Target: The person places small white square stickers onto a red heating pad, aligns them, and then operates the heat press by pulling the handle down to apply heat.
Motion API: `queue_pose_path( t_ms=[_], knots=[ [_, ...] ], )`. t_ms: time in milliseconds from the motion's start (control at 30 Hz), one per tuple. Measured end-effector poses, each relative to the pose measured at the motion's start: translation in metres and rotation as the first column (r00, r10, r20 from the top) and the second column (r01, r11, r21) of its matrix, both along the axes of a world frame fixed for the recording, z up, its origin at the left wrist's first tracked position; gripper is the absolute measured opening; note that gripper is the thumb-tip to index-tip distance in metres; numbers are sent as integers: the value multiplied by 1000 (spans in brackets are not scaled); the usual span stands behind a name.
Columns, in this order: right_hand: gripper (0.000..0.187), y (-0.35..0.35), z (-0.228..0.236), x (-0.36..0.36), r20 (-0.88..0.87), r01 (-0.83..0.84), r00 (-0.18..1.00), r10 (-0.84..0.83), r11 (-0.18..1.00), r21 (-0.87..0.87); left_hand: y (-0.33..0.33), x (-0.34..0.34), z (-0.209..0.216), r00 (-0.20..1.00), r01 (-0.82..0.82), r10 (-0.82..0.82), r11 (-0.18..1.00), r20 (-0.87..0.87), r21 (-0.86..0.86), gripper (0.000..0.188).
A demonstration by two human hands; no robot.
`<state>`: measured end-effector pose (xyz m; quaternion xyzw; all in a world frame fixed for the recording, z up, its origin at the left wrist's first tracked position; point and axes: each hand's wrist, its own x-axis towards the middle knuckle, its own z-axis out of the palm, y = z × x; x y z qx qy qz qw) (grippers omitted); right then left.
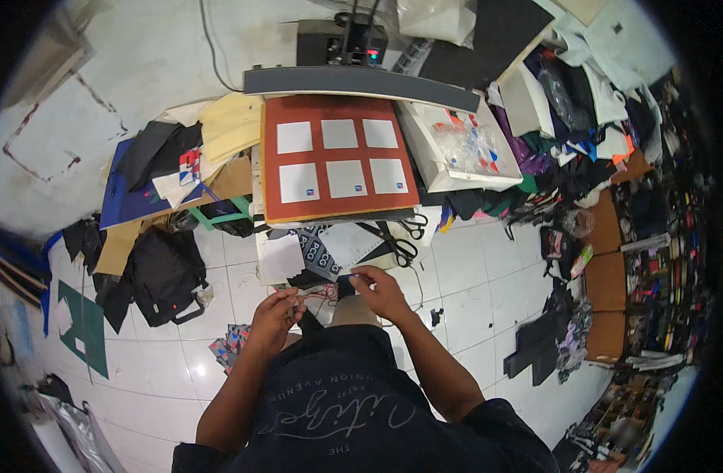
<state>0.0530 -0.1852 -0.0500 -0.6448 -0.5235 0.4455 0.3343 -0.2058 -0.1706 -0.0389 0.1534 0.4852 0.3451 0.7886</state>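
The red-brown pad [338, 154] carries 6 white squares [339, 134] in 2 rows.

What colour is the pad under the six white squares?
Reddish-brown; the pad shows best in the head view.

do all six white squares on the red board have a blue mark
No, only the front squares show a blue mark; the back squares look plain.

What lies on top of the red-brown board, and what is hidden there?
On the red-brown board lie six white squares in two rows of three; each in the nearer row bears a small blue mark. The surface beneath them cannot be seen.
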Motion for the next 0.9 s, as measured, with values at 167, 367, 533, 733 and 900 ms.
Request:
queue_pose_path(
  t_ms=[167,367,533,733,900],
  knots=[
    [26,19,43,-54,-175,-166,971,162,986,-12,-13,-13,25,992,-115,110,990,65,82,30],
    [20,37,75,-105,-115,-376,919,377,926,34,-16,-28,38,977,-209,211,953,14,219,34],
    [17,55,78,-117,121,-561,828,548,817,133,-16,-30,49,964,-231,257,937,-72,261,36],
    [12,75,88,-112,231,-697,714,661,705,135,-10,-15,43,944,-300,321,929,-71,215,33],
    [8,96,79,-89,250,-648,761,599,682,338,10,3,45,923,-371,364,928,124,39,22]
  ],
)
